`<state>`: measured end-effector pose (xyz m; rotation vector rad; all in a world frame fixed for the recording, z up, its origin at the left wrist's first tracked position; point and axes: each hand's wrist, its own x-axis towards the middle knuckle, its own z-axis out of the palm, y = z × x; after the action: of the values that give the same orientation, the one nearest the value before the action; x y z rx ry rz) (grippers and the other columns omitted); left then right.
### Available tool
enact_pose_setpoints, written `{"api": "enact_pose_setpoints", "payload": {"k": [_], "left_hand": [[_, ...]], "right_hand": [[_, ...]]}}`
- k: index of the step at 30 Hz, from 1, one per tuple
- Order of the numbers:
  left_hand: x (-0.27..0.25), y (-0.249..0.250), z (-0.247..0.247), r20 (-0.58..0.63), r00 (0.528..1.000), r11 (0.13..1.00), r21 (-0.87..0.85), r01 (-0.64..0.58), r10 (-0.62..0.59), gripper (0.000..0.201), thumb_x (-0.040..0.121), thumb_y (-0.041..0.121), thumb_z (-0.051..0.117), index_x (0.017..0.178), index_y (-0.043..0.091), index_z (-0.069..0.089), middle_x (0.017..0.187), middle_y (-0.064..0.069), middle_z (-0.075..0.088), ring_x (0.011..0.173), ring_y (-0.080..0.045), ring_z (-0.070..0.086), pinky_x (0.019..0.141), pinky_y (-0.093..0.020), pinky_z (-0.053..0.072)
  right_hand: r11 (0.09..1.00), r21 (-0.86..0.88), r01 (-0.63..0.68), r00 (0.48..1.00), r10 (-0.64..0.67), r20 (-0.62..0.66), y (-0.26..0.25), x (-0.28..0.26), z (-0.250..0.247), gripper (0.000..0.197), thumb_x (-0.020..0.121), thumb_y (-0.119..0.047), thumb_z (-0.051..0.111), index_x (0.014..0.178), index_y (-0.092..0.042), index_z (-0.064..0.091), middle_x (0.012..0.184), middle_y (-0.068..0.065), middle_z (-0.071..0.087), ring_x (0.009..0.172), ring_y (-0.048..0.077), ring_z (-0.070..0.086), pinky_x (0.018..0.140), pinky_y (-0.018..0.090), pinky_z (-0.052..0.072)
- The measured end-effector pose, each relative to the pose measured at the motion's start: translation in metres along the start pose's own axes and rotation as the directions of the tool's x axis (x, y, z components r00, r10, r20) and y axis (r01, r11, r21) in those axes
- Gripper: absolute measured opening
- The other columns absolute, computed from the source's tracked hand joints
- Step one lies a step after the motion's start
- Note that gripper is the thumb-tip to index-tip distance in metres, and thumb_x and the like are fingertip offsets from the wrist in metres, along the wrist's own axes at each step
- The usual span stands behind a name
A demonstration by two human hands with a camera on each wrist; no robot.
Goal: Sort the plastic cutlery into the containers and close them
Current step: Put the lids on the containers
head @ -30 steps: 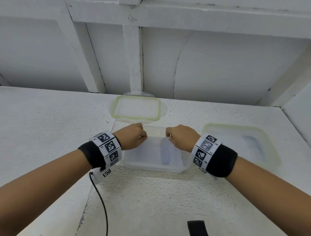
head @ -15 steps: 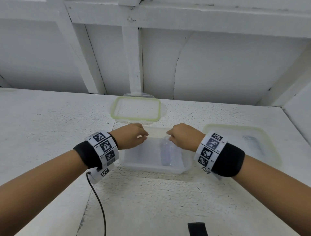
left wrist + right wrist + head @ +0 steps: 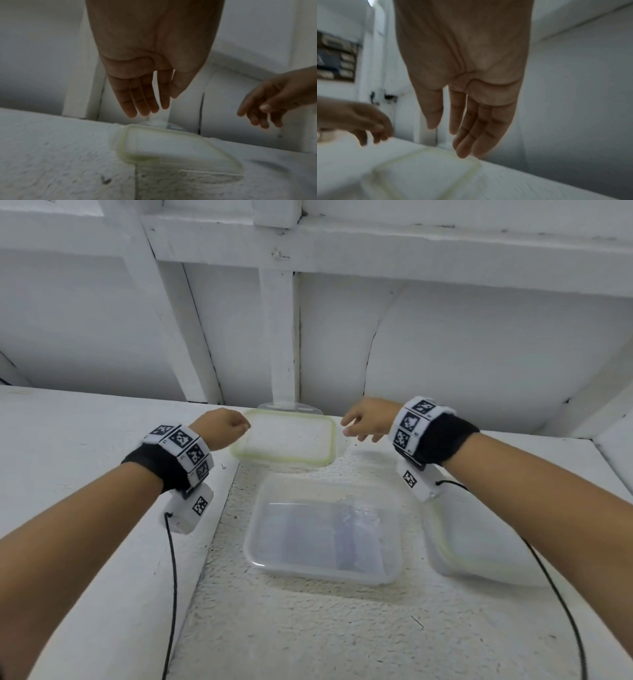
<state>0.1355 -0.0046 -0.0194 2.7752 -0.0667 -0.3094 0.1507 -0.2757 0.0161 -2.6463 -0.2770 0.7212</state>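
Note:
A clear lidless container (image 3: 322, 529) holding clear plastic cutlery (image 3: 352, 529) sits in the middle of the white table. Behind it lies a loose lid with a green seal (image 3: 284, 440) (image 3: 176, 150) (image 3: 423, 171). My left hand (image 3: 222, 426) (image 3: 147, 83) hovers at the lid's left edge, fingers straight and holding nothing. My right hand (image 3: 366, 422) (image 3: 467, 115) hovers at the lid's right edge, fingers spread and empty. A second container with a green-rimmed lid on it (image 3: 479, 542) stands to the right, partly hidden under my right forearm.
A white wall with beams (image 3: 281, 337) rises straight behind the lid. A black cable (image 3: 173, 577) hangs from my left wrist and another (image 3: 555, 583) from my right. The table (image 3: 308, 638) is rough and white in front of the containers.
Both hands have let go of the open container's far rim and moved back and apart, to either side of the loose lid. The head view has shifted closer.

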Motion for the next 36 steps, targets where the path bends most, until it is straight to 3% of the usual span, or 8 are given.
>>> {"api": "enact_pose_setpoints", "payload": {"k": [3,8,13,16,20,26,32,36], "left_hand": [[0.02,-0.012,0.015,0.009,0.987,0.987,-0.006,0.162,-0.162,0.04,0.099,0.019,0.04,0.137,0.007,0.044,0.143,-0.012,0.043,0.129,-0.028,0.042,0.104,-0.032,0.031],[0.042,-0.019,0.027,0.013,0.953,0.953,0.006,0.302,-0.302,0.043,0.097,0.011,0.039,0.138,-0.002,0.035,0.142,-0.021,0.04,0.12,-0.036,0.05,0.099,-0.037,0.039],[0.049,-0.03,0.031,0.075,0.922,0.894,-0.229,0.386,-0.379,0.028,0.093,0.005,0.045,0.065,0.003,0.049,0.072,-0.015,0.058,0.082,-0.03,0.058,0.07,-0.031,0.048],[0.046,-0.035,0.034,0.062,0.935,0.864,-0.365,0.347,-0.349,0.015,0.091,0.007,0.051,0.085,-0.001,0.062,0.078,-0.018,0.062,0.077,-0.029,0.06,0.081,-0.035,0.053],[0.033,-0.027,0.016,-0.012,0.953,0.747,-0.623,0.231,-0.304,0.009,0.088,-0.001,0.054,0.094,0.002,0.059,0.073,-0.013,0.06,0.063,-0.02,0.058,0.055,-0.02,0.055],[-0.011,-0.005,-0.019,-0.176,0.984,0.729,-0.672,-0.132,0.015,0.019,0.087,0.0,0.059,0.079,0.012,0.047,0.091,-0.012,0.064,0.079,-0.02,0.062,0.067,-0.022,0.056],[-0.076,0.003,-0.005,-0.368,0.793,0.782,-0.222,-0.582,0.486,0.042,0.088,0.008,0.058,0.09,0.05,0.057,0.092,0.047,0.056,0.086,0.02,0.057,0.079,0.001,0.042],[-0.087,-0.014,0.023,-0.362,0.644,0.711,0.081,-0.698,0.674,0.035,0.077,-0.013,0.065,0.102,0.011,0.07,0.107,0.029,0.06,0.095,-0.001,0.058,0.089,-0.004,0.04]], "right_hand": [[0.987,-0.125,-0.1,0.995,0.102,0.016,0.006,0.027,0.011,0.055,0.095,-0.028,0.053,0.142,-0.005,0.035,0.138,0.011,0.048,0.121,0.026,0.052,0.099,0.034,0.041],[0.983,-0.117,-0.144,0.989,0.146,0.011,0.009,0.05,0.022,0.044,0.093,-0.022,0.055,0.128,0.004,0.047,0.12,0.017,0.061,0.107,0.031,0.062,0.092,0.039,0.05],[0.966,0.19,-0.178,0.983,0.181,0.002,0.014,0.065,0.03,0.046,0.088,-0.006,0.057,0.126,0.015,0.044,0.101,0.031,0.066,0.061,0.023,0.066,0.072,0.036,0.053],[0.932,0.272,-0.241,0.969,0.248,0.008,0.014,0.064,0.024,0.036,0.09,0.001,0.053,0.122,0.017,0.045,0.074,0.023,0.062,0.052,0.02,0.057,0.077,0.041,0.052],[0.889,0.394,-0.235,0.958,0.28,-0.06,0.013,0.036,0.001,0.004,0.094,-0.002,0.048,0.095,0.001,0.051,0.07,0.015,0.059,0.058,0.018,0.058,0.069,0.032,0.055],[0.719,0.69,0.077,0.94,0.179,-0.292,0.03,-0.047,-0.009,0.021,0.091,0.003,0.048,0.106,-0.012,0.051,0.092,0.012,0.059,0.079,0.024,0.064,0.077,0.033,0.056],[0.34,0.919,0.197,0.92,0.261,-0.294,0.048,-0.122,0.032,0.021,0.096,-0.012,0.045,0.083,-0.006,0.062,0.087,0.009,0.058,0.079,0.023,0.061,0.074,0.031,0.053],[0.815,0.557,0.163,0.887,0.126,-0.444,0.058,-0.142,0.072,0.006,0.086,-0.026,0.065,0.09,-0.022,0.064,0.102,0.001,0.061,0.09,0.014,0.061,0.081,0.028,0.051]]}}
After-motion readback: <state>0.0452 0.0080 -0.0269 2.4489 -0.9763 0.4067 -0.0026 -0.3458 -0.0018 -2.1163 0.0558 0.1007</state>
